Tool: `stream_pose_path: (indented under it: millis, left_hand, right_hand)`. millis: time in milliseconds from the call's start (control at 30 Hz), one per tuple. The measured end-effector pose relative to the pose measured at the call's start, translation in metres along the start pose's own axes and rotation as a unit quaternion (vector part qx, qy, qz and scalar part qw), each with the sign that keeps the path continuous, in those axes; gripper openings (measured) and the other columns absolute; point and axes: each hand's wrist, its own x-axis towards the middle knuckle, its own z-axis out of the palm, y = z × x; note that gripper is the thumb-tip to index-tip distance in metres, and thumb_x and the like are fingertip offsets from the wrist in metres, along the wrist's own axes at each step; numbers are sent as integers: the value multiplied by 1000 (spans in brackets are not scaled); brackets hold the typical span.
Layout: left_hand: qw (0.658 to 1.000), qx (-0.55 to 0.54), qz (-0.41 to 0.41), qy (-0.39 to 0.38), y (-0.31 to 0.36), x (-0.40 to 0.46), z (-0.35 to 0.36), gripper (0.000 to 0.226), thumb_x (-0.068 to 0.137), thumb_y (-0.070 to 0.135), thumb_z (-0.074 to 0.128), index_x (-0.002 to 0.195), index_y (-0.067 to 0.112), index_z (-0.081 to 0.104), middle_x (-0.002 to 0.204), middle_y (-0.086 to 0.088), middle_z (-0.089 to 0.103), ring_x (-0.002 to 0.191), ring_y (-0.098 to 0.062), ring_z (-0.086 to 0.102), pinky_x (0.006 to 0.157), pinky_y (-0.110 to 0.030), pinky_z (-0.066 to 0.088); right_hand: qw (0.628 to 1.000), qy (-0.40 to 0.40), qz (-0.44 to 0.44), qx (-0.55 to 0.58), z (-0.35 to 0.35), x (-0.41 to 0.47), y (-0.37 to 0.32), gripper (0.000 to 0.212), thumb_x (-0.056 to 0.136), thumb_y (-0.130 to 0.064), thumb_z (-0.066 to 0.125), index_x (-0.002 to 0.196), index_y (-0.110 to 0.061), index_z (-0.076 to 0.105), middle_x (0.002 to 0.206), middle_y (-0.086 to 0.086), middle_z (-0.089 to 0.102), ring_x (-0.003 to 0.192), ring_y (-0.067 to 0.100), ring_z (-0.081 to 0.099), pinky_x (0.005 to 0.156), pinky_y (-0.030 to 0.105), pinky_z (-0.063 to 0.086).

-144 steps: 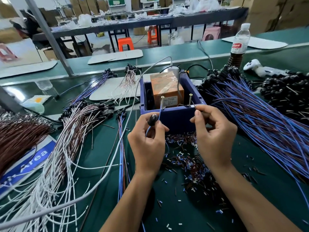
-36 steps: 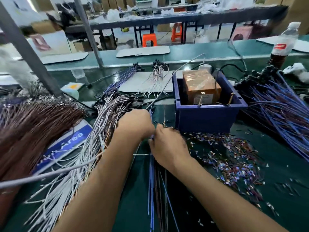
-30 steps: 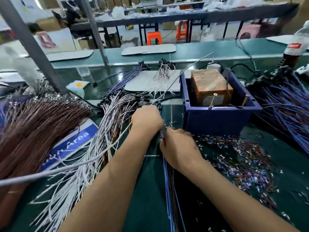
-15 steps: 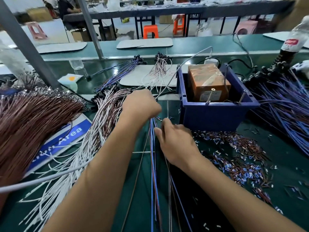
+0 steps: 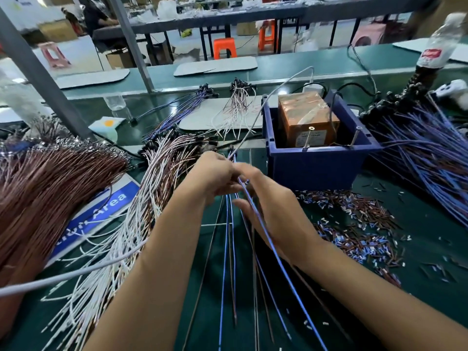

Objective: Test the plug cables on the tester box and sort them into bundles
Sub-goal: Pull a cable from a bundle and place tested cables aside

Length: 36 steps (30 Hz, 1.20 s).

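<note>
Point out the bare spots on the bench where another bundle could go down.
Bare green mat shows at the near right, between the insulation scraps and the bench edge. The pale board behind has some room between its two small bundles. The left is crowded with brown wires and white wires.

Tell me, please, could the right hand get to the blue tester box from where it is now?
Probably yes. The right hand sits just in front of the blue tester box, with only bare mat between them, but it is pinching a blue cable, so it would carry that along.
</note>
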Motion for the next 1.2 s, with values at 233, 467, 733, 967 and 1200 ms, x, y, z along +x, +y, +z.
stream_pose_path:
  millis: [233, 467, 733, 967, 1200]
  left_hand:
    - [948, -308, -21, 75, 15, -21, 28, 19, 92, -3, 40, 86, 10, 53, 70, -2, 59, 42, -12, 60, 43, -19, 51]
    - [858, -489, -107, -115, 25, -46, 51, 13, 69, 6, 34, 65, 14, 43, 62, 6, 34, 40, -7, 28, 42, -16, 25]
    - [957, -285, 1, 55, -15, -37, 47, 32, 100, 18, 47, 68, 19, 48, 44, 9, 26, 32, -7, 20, 37, -19, 17]
    - [966, -225, 113, -64, -34, -36, 36, 37, 106, 20, 47, 71, 12, 53, 45, 6, 28, 36, -7, 18, 38, -15, 15]
    - [868, 84, 480, 93, -23, -49, 92, 37, 105, 24, 53, 71, 8, 54, 58, 7, 43, 52, -11, 38, 50, -31, 29]
  right_hand:
    - [980, 19, 76, 182, -43, -13, 4, 15, 101, -17, 65, 103, -12, 79, 81, -6, 73, 47, 8, 58, 51, 19, 44]
    - [894, 80, 169, 408, -102, -23, 34, 20, 94, -35, 71, 93, -17, 79, 71, 6, 69, 46, 14, 52, 42, 20, 38]
    - [813, 70, 206, 541, -113, -33, 56, 27, 99, -30, 56, 96, -17, 79, 71, 2, 64, 51, 8, 50, 43, 17, 38]
    - [805, 35, 227, 547, -107, -34, 60, 37, 96, -42, 58, 94, -11, 79, 62, 5, 56, 47, 14, 45, 41, 21, 33]
    - [882, 9, 231, 411, -95, -37, 57, 29, 96, -39, 65, 92, -14, 80, 63, 8, 62, 38, 12, 45, 37, 17, 34]
